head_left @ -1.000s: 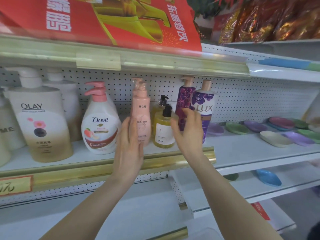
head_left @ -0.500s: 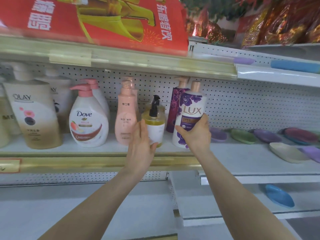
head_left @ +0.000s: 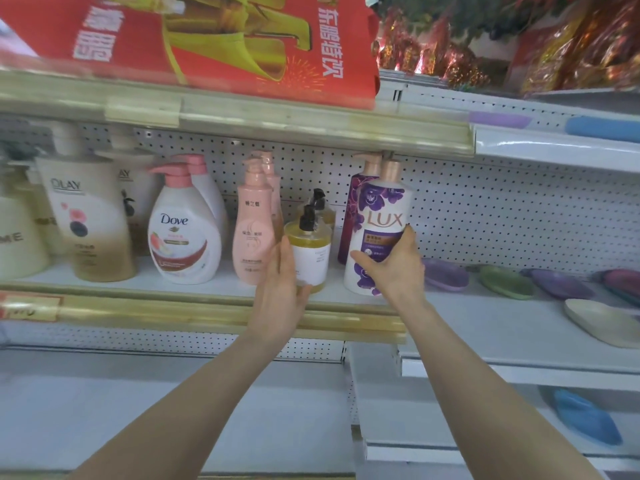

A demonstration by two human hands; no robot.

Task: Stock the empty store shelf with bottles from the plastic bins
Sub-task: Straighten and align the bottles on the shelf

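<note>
My right hand (head_left: 393,270) grips the lower body of a white and purple LUX bottle (head_left: 382,216) standing near the front edge of the shelf (head_left: 194,289). A dark purple LUX bottle (head_left: 355,206) stands behind it. My left hand (head_left: 282,285) holds the left side of a yellow pump bottle (head_left: 310,251) with a black pump; a second yellow pump bottle (head_left: 323,209) is behind that. To the left stand a pink bottle (head_left: 251,230), a Dove bottle (head_left: 183,233) and an OLAY bottle (head_left: 88,220).
A red printed carton (head_left: 207,39) sits on the shelf above. To the right, a lower white shelf (head_left: 485,327) carries several coloured soap dishes (head_left: 505,282). A bare white shelf (head_left: 138,407) lies below. A blue dish (head_left: 585,420) rests lower right.
My right hand brought the white LUX bottle forward to the shelf front and slid down its body. My left hand shifted from the pink bottle to the front yellow pump bottle.
</note>
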